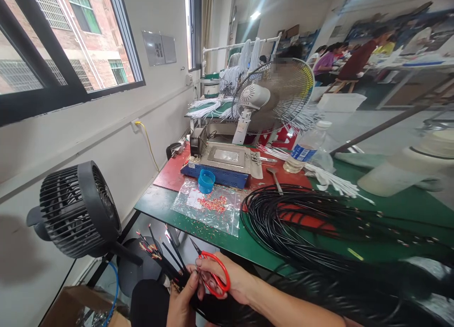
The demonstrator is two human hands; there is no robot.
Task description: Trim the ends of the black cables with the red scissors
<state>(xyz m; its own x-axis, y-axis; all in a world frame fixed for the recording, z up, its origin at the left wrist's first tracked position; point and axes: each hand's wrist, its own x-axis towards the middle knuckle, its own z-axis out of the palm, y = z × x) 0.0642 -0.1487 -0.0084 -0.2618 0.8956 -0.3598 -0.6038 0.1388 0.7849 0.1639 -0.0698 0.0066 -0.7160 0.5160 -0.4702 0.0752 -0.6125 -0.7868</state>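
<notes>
The left hand (182, 303) grips a bundle of black wires (166, 258) whose ends fan up-left, just left of the red scissors (213, 272) gripped by the right hand (230, 279).

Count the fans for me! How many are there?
2: a black fan by the wall on the left, and a white fan on the table's far end. Others may be hidden.

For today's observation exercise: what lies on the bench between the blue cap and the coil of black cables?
In the head view, a clear plastic bag strewn with small red bits lies between the blue cap and the black cable coil.
</notes>
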